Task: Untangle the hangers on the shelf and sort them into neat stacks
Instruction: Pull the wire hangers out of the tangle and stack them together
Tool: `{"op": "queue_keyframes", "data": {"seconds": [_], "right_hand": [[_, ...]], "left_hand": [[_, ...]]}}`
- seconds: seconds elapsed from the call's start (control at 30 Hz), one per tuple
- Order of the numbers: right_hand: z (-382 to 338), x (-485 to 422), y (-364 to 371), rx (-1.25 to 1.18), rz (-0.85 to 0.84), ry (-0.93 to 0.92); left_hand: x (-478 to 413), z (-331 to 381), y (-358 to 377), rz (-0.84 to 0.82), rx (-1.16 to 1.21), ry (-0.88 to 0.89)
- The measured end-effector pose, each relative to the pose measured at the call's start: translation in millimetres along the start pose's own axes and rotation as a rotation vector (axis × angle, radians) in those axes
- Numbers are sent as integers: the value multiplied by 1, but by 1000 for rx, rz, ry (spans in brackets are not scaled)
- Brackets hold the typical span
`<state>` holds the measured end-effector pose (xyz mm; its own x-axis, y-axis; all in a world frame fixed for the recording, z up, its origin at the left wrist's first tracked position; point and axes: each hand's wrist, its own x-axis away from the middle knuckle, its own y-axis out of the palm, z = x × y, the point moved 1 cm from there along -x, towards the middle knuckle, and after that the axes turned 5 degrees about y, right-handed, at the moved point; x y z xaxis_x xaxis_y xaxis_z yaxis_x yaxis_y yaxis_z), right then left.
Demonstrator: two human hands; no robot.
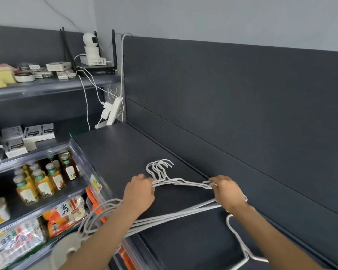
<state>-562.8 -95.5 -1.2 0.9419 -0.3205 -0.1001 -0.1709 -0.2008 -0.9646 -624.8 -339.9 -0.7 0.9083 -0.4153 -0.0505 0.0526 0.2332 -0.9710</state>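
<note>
Left hand [140, 191]: fingers curled down over the bundle of hangers [183, 183] at the necks, just below the hooks [160, 166]. It holds them.

Right hand [229, 191]: closed on the far shoulder corner of the same bundle, gripping the wires there.

The white wire bundle lies on the dark shelf [115, 152], and the shoulder run spans straight from one hand to the other. The hooks point away from the person, toward the back panel [242, 114]. They are fanned, not aligned.

The lower bars [183, 213] run from under the right hand diagonally toward the person's left. They pass beneath the left forearm and overhang the shelf's front edge, where several loops splay apart.

A loose hanger [240, 244] lies apart on the shelf, beside the right forearm.

Assessment: the long axis is held at both ends, so squaring the bundle depends on closing the fanned hooks, and the left hand is nearer those. The overhanging ends need drawing back onto the shelf. The right hand is nearer the loose hanger.

Bottles [41, 182] stand on the adjoining rack, well to the left.
</note>
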Motion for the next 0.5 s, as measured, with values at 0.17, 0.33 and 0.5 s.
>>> {"op": "queue_keyframes", "data": {"seconds": [0.17, 0.33, 0.5], "right_hand": [[24, 43, -12, -9, 32, 4], [62, 100, -29, 49, 26, 63], [113, 174, -50, 63, 23, 166]], "left_hand": [[10, 50, 8, -1, 46, 138], [27, 101, 19, -42, 72, 243], [59, 168, 31, -65, 96, 376]]}}
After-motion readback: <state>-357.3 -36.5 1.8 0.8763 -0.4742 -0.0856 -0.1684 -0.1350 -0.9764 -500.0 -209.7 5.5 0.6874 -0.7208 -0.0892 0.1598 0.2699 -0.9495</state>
